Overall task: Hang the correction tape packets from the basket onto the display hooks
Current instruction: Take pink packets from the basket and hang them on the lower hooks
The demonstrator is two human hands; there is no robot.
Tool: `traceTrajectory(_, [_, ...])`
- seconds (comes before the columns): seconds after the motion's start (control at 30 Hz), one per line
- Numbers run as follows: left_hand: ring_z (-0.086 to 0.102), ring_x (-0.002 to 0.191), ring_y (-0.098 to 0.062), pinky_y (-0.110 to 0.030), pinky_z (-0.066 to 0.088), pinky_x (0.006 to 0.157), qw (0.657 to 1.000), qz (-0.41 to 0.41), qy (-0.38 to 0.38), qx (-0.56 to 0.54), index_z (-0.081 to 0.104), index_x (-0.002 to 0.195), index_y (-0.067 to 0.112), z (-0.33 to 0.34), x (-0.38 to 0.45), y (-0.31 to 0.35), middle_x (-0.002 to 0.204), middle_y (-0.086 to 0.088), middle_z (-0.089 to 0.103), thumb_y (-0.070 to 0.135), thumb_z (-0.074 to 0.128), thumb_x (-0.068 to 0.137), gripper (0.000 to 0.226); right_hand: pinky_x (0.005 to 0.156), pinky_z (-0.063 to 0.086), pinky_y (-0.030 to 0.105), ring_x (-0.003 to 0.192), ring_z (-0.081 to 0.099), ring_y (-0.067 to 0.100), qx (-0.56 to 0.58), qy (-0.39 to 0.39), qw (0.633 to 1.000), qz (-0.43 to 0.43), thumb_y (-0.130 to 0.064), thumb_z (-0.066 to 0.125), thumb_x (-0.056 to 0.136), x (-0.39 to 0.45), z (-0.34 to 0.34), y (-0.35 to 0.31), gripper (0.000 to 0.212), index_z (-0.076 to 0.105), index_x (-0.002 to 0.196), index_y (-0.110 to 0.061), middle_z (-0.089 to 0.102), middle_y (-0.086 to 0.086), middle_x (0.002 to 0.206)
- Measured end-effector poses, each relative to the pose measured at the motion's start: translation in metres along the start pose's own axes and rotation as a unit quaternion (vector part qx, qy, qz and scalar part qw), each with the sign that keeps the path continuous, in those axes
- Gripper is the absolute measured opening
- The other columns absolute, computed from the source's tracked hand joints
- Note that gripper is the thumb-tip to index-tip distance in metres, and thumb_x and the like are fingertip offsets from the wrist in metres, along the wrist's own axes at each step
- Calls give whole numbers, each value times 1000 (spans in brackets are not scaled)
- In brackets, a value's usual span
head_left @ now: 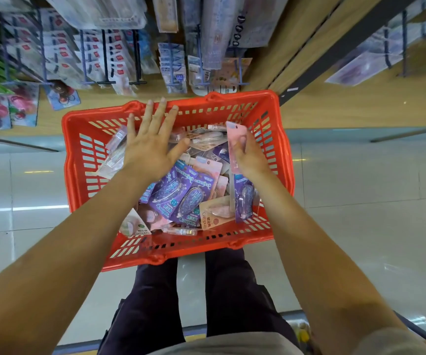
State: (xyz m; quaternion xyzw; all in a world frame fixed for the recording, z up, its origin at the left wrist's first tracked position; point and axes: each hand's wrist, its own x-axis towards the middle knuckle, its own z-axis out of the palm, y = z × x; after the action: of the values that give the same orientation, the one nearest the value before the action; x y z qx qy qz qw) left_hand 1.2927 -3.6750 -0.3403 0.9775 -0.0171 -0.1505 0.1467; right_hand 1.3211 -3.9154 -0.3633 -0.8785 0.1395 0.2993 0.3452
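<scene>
The red basket (78,160) sits on the pale floor (360,188), its far rim close under the display hooks (105,60), which already carry hanging stock. Packets (181,198) lie piled inside, covering the bottom. The left hand (150,147) is spread flat, fingers straight, over the pile, fingertips reaching the far rim. The right hand (251,157) grips a pink packet (236,139) upright near the right wall. Open floor lies on both sides of the basket.

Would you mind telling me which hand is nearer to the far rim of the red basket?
Left. The left hand spreads open with its fingertips reaching the far rim; the right hand sits lower inside, gripping a pink packet.
</scene>
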Motion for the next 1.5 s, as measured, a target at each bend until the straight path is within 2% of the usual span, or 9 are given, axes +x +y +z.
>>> traceTrajectory(0.13, [-10,160,-24,-56,-6,126,1000,7,-2,5,13,166,28,4,1,-4,174,0,-5,72,12,95,83,111,35,39,138,44,37,17,10,1000,19,-40,32,108,10,6,4,57,31,153,-4,48,19,147])
traceTrajectory(0.3, [-10,160,-25,-56,-5,126,1000,12,8,-8,15,165,31,10,1,-6,174,0,-4,73,16,94,83,123,16,37,151,17,31,-10,22,999,27,-51,50,100,14,10,5,76,24,158,-9,24,14,160])
traceTrajectory(0.57, [-12,160,-25,-56,-5,126,1000,13,11,-10,16,165,31,11,2,-7,174,0,-6,72,17,94,82,122,19,50,151,18,32,87,3,995,41,-49,30,95,-1,24,0,61,33,153,-32,19,9,163])
traceTrajectory(0.8, [-6,160,-29,-58,-2,124,999,21,30,-27,22,165,28,15,3,-9,174,-3,2,66,28,97,78,116,31,36,144,32,27,114,-6,993,29,-48,69,89,14,29,-11,79,31,156,-31,28,13,155])
traceTrajectory(0.97, [-5,160,-28,-57,-3,124,998,27,34,-34,24,164,28,14,2,-11,174,-2,3,64,29,96,77,111,41,52,140,42,32,111,-22,992,52,-88,44,70,28,37,-9,94,23,152,-48,40,5,155])
traceTrajectory(1.1, [-3,160,-28,-58,0,124,998,32,38,-25,24,164,27,15,3,-13,174,-3,5,64,30,97,77,122,22,56,154,20,30,114,-70,990,32,-75,26,92,29,36,-25,67,17,154,-52,25,-1,167])
traceTrajectory(1.17, [-2,160,-28,-59,2,124,998,33,38,-22,24,164,27,15,3,-14,174,-3,5,63,30,97,77,124,20,52,153,21,30,146,-65,987,28,-63,33,98,29,39,-26,65,21,158,-41,26,5,166])
traceTrajectory(1.33, [-4,160,-26,-58,1,125,999,34,22,-13,25,164,26,11,2,-15,174,-1,2,65,27,96,78,114,39,44,139,45,29,198,9,977,78,-73,64,67,27,37,-28,107,30,153,-21,42,11,154])
traceTrajectory(1.5, [-6,160,-24,-56,1,125,999,37,14,-35,29,162,23,7,1,-17,174,0,2,66,26,95,80,99,49,28,123,59,20,227,67,970,54,-48,92,63,27,35,-26,119,25,154,-11,57,9,138])
